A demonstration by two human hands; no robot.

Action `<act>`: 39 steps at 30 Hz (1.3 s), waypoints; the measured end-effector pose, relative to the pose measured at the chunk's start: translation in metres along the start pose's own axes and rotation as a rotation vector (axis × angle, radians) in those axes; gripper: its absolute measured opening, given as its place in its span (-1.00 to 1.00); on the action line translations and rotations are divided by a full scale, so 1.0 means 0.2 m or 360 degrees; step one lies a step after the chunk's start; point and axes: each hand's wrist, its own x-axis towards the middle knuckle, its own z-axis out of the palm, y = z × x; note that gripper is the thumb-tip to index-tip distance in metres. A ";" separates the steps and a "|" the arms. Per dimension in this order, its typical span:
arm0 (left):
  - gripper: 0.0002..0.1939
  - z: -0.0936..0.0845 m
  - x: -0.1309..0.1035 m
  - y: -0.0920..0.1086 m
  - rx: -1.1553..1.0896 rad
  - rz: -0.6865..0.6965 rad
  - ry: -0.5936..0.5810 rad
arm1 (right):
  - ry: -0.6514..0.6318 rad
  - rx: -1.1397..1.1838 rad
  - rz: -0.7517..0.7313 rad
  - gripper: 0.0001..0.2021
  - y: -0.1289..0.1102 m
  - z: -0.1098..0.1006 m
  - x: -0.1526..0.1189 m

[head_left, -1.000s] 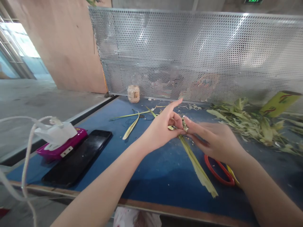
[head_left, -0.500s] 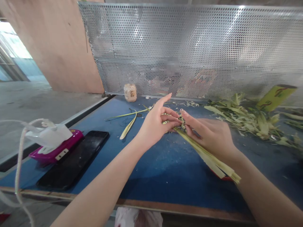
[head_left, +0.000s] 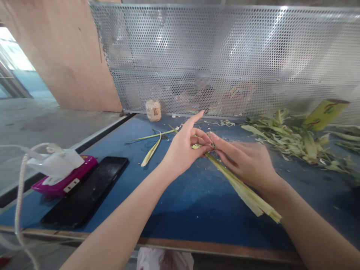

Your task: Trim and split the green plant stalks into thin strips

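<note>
Above the middle of the blue table, my left hand (head_left: 189, 144) pinches the far end of a long yellow-green plant stalk (head_left: 242, 183). Its index finger and thumb are closed on it, while another finger points upward. My right hand (head_left: 244, 157) has its fingertips pressed against the same end, beside the left fingertips, on a small tangle of dark greenish bits (head_left: 212, 142). Flat and leafy, the stalk slants down toward me under the right hand, its cut end near my right wrist. What lies exactly between the fingertips is partly hidden.
A loose yellowish leaf (head_left: 152, 152) lies left of my hands. At the right is a heap of peeled leaves (head_left: 298, 140) with a yellow-green can (head_left: 326, 114). A phone (head_left: 87, 191), purple power strip (head_left: 66, 174) and small jar (head_left: 153, 110) stand left, before a perforated metal panel (head_left: 180, 56).
My right fingertips have closed in on the stalk's end, meeting the left fingertips. The stalk's near end has shifted slightly down and left.
</note>
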 end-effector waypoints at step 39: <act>-0.51 0.00 0.01 -0.04 0.0894 0.0291 0.0251 | -0.0177 0.2572 0.1994 -0.54 -0.03 0.11 0.07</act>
